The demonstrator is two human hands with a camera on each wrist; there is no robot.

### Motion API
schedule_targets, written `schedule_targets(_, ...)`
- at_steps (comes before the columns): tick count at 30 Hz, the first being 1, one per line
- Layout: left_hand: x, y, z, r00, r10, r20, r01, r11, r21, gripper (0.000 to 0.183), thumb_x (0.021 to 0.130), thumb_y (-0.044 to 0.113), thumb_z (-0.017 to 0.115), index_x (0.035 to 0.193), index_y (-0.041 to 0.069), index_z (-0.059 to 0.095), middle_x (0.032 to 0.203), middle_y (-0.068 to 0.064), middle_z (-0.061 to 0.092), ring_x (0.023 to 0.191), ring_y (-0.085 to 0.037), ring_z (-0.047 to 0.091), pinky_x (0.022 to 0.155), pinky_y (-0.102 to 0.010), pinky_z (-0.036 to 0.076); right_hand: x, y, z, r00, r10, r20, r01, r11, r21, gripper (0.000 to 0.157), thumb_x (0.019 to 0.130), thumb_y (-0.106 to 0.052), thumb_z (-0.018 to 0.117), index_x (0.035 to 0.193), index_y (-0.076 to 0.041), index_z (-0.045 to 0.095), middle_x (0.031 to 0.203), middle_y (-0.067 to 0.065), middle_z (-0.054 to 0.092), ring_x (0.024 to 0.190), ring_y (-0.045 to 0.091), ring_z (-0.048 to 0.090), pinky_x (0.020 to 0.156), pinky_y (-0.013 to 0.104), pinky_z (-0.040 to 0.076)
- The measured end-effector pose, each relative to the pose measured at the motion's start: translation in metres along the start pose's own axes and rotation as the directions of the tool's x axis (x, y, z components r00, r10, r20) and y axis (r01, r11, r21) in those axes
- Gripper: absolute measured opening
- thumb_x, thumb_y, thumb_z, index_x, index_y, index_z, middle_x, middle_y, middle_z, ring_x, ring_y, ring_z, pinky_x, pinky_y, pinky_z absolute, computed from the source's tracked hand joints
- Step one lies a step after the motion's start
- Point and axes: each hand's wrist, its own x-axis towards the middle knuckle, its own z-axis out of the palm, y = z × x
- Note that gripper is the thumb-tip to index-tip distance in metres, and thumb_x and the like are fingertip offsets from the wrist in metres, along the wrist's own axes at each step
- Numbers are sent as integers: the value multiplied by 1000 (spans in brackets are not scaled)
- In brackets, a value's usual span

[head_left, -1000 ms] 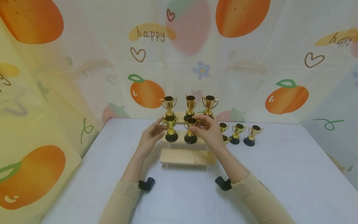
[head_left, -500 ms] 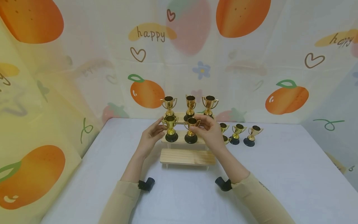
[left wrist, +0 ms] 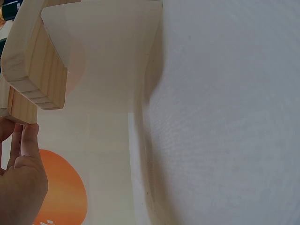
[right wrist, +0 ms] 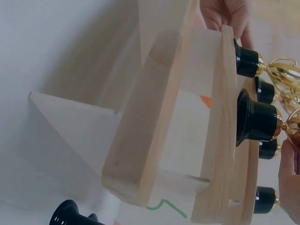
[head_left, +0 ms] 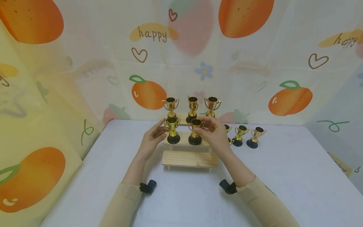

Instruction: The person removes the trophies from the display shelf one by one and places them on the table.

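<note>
My right hand [head_left: 214, 132] pinches a small gold trophy cup [head_left: 195, 139] with a black base, upright at the middle tier of a wooden three-tier stand [head_left: 188, 158]. In the right wrist view that trophy's base [right wrist: 258, 121] is right at the plank, with fingers [right wrist: 287, 173] at its gold stem. Another gold trophy [head_left: 172, 126] stands on the middle tier's left side. My left hand [head_left: 153, 138] holds the left end of the stand; the left wrist view shows its fingertips [left wrist: 30, 131] against a plank end [left wrist: 23, 105].
Three trophies stand on the top tier, among them a middle one [head_left: 193, 105]. To the right of the stand, several more trophies [head_left: 239, 135] are on the white tabletop [head_left: 283, 176], some partly behind my right hand. A fruit-printed cloth [head_left: 241, 75] hangs behind.
My right hand has shifted the pinched trophy slightly to the right along the middle tier. The left hand stays at the stand's left end.
</note>
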Motion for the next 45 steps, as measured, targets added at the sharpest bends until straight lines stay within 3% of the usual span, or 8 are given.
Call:
schedule_targets(7, 1, -1, 0, 1000, -4, -1, 4, 1000, 6, 64, 97, 1, 57, 152, 28, 39, 130, -20, 59, 127, -29, 57, 95, -13, 50, 0, 0, -8, 999, -27, -28, 27, 1000, -14, 43, 85, -9, 77, 126, -6, 63, 102, -9, 64, 94, 5, 64, 85, 18, 58)
schedule_targets(21, -1, 1, 0, 1000, 1, 5, -1, 1000, 3, 64, 97, 1, 57, 152, 29, 39, 132, -22, 58, 129, -35, 56, 93, -12, 50, -2, -3, -20, 998, 0, -67, -1, 1000, -9, 44, 84, -8, 77, 125, -3, 61, 98, -14, 65, 94, 3, 63, 87, 15, 56)
schedule_targets(28, 0, 0, -1, 1000, 8, 6, -8, 1000, 10, 64, 97, 3, 58, 152, 30, 39, 130, -17, 60, 117, -11, 61, 94, -13, 51, -2, -3, -28, 996, 30, -80, -30, 1000, -1, 46, 85, -10, 77, 127, -4, 60, 102, -14, 64, 96, 4, 62, 87, 14, 55)
schedule_targets(40, 1, -2, -1, 1000, 14, -2, -14, 999, 29, 64, 97, 0, 57, 152, 29, 40, 128, -20, 60, 126, -34, 58, 93, -12, 50, -9, -8, -45, 991, 47, -126, -53, 998, -41, 46, 87, -14, 76, 129, -5, 59, 100, -19, 65, 98, 2, 63, 83, 13, 55)
schedule_targets(45, 2, -3, -1, 1000, 17, -2, -17, 999, 29, 64, 96, 1, 58, 151, 27, 40, 127, -22, 61, 126, -35, 58, 93, -12, 50, -13, -9, -54, 988, 40, -149, -44, 999, -26, 41, 87, -13, 76, 125, -9, 62, 102, -18, 66, 98, 2, 64, 82, 14, 56)
